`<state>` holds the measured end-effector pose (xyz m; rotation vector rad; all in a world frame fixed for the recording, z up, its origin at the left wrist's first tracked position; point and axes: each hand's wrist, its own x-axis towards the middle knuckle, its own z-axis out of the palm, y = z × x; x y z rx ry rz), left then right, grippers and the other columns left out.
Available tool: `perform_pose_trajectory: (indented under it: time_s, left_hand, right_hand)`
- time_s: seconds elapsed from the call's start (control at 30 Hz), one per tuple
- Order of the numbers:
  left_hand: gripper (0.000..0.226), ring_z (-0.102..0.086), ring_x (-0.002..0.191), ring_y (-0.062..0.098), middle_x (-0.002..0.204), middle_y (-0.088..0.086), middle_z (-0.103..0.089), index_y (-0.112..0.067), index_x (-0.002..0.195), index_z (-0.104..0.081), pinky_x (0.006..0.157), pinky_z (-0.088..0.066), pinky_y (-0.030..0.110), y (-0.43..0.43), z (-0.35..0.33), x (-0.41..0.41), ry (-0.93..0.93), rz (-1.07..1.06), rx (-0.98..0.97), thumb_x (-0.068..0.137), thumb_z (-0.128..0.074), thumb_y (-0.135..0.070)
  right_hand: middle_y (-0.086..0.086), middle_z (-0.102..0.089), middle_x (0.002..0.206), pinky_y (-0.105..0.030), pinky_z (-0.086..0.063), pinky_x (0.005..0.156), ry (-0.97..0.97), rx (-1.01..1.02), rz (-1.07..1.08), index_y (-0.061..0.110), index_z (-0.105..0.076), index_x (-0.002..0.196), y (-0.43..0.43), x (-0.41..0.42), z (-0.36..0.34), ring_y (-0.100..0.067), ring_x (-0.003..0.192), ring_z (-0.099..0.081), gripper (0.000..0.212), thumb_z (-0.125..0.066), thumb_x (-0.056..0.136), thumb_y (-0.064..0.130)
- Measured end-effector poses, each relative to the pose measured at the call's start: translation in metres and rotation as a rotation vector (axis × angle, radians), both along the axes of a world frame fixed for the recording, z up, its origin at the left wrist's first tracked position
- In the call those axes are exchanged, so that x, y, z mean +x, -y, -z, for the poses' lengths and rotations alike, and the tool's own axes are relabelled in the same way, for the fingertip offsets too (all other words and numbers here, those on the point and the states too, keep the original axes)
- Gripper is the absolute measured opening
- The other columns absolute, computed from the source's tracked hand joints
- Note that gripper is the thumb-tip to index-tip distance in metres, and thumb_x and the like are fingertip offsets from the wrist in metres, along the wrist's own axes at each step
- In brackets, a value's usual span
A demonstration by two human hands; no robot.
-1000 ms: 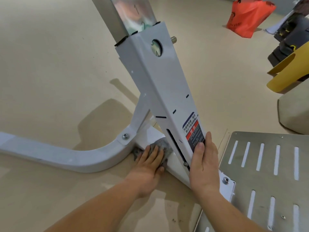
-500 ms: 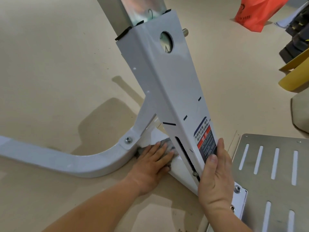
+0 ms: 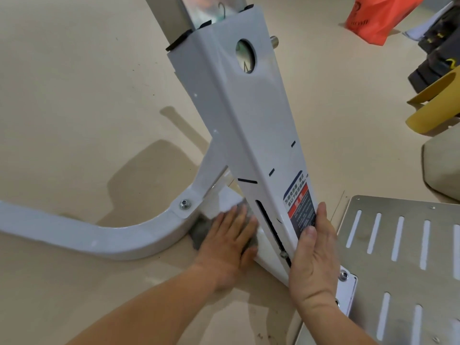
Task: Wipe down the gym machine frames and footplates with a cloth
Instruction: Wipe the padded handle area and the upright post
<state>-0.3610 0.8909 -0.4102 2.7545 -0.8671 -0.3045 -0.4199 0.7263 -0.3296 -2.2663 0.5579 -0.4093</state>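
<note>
A white gym machine upright [image 3: 249,125] rises from a curved white base tube [image 3: 99,239] on the floor. My left hand [image 3: 227,241] lies flat with fingers spread, pressing a grey cloth [image 3: 199,232] onto the white base where the upright meets it. Most of the cloth is hidden under the palm. My right hand [image 3: 315,260] grips the upright's lower right edge, thumb on the warning label [image 3: 298,207]. A slotted steel footplate [image 3: 408,257] lies at the lower right.
An orange plastic bag [image 3: 375,18] sits on the beige floor at the top right. Black equipment [image 3: 438,43] and a yellow curved piece [image 3: 438,105] stand at the right edge, with a beige pad [image 3: 445,170] below them. Bolts hold the brace to the base tube.
My left hand and the cloth have slid slightly up and right along the base toward the upright. The view has shifted closer. My right hand keeps its hold on the upright.
</note>
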Motion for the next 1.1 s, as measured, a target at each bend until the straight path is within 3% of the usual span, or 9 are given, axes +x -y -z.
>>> perform_pose_trajectory:
  time_s: [0.17,0.37,0.47,0.57,0.67,0.73,0.83,0.97,1.1]
  left_hand:
    - [0.059,0.001,0.158,0.022,0.170,0.001,-0.011,-0.030,0.160,-0.015,0.127,-0.003,0.046,-0.025,0.007,0.024,0.056,0.306,0.039,0.106,-0.019,-0.055]
    - [0.058,0.002,0.157,0.021,0.170,-0.004,-0.020,-0.035,0.156,-0.023,0.127,-0.008,0.048,-0.006,0.010,0.004,0.025,-0.083,-0.027,0.100,-0.018,-0.049]
    - [0.061,-0.012,0.157,0.026,0.167,-0.004,-0.030,-0.035,0.156,-0.027,0.127,-0.010,0.047,0.018,0.018,-0.042,0.040,0.210,-0.161,0.096,-0.036,-0.040]
    - [0.055,-0.010,0.158,0.021,0.169,-0.008,-0.021,-0.037,0.159,-0.020,0.128,-0.006,0.044,0.010,0.015,-0.034,0.073,0.455,-0.120,0.106,-0.033,-0.042]
    - [0.065,0.001,0.158,0.015,0.171,-0.009,-0.007,-0.033,0.163,-0.010,0.128,0.005,0.035,-0.008,0.018,0.001,0.083,0.157,-0.065,0.099,-0.011,-0.049]
    - [0.063,-0.025,0.154,0.020,0.165,-0.002,-0.032,-0.026,0.157,-0.037,0.127,-0.008,0.033,-0.015,0.019,0.005,0.118,-0.056,-0.140,0.097,-0.027,-0.040]
    - [0.060,-0.045,0.144,0.020,0.151,0.000,-0.054,-0.021,0.143,-0.059,0.120,-0.033,0.033,-0.006,0.019,-0.042,0.083,-0.009,-0.274,0.084,-0.055,-0.016]
    - [0.052,-0.033,0.151,0.012,0.157,-0.004,-0.047,-0.021,0.146,-0.055,0.125,-0.021,0.029,-0.005,0.024,-0.104,0.060,0.080,-0.454,0.094,-0.057,-0.022]
    - [0.049,-0.037,0.148,0.013,0.161,-0.005,-0.040,-0.027,0.155,-0.042,0.124,-0.027,0.037,-0.011,0.008,-0.092,-0.205,-0.831,-0.700,0.106,-0.044,-0.024]
  right_hand:
    - [0.006,-0.028,0.163,-0.025,-0.021,0.108,-0.025,-0.001,-0.018,0.043,-0.012,0.160,0.002,-0.001,-0.001,-0.008,0.145,-0.026,0.072,-0.006,0.094,0.070]
    - [0.008,-0.027,0.163,-0.027,-0.021,0.111,-0.012,0.015,-0.017,0.047,-0.011,0.159,0.000,-0.002,-0.002,-0.007,0.147,-0.024,0.071,-0.005,0.094,0.073]
    - [0.008,-0.026,0.164,-0.024,-0.018,0.111,-0.016,0.018,-0.014,0.045,-0.012,0.160,0.000,-0.002,-0.002,-0.006,0.147,-0.023,0.071,-0.006,0.094,0.071]
    - [0.008,-0.025,0.164,-0.024,-0.020,0.110,-0.023,0.021,-0.025,0.044,-0.012,0.161,0.002,-0.002,-0.002,-0.009,0.146,-0.026,0.073,-0.007,0.093,0.071]
    - [0.010,-0.024,0.164,-0.022,-0.016,0.111,-0.024,0.048,-0.034,0.044,-0.011,0.160,0.003,-0.004,-0.001,-0.008,0.146,-0.025,0.074,-0.008,0.092,0.073]
    - [0.008,-0.025,0.164,-0.025,-0.016,0.113,-0.003,0.032,-0.030,0.045,-0.011,0.161,0.003,-0.004,0.000,-0.012,0.148,-0.025,0.074,-0.006,0.093,0.075]
    - [0.006,-0.026,0.164,-0.028,-0.018,0.113,0.009,0.017,-0.012,0.044,-0.013,0.161,0.000,-0.002,0.002,-0.015,0.149,-0.026,0.073,-0.006,0.094,0.073]
    - [0.002,-0.028,0.164,-0.027,-0.019,0.111,0.012,0.000,-0.009,0.038,-0.015,0.162,-0.001,-0.001,0.001,-0.016,0.147,-0.028,0.073,-0.007,0.095,0.068]
    - [0.001,-0.030,0.163,-0.026,-0.019,0.110,0.018,-0.018,-0.014,0.036,-0.014,0.162,0.001,-0.002,0.003,-0.016,0.146,-0.028,0.073,-0.006,0.096,0.067]
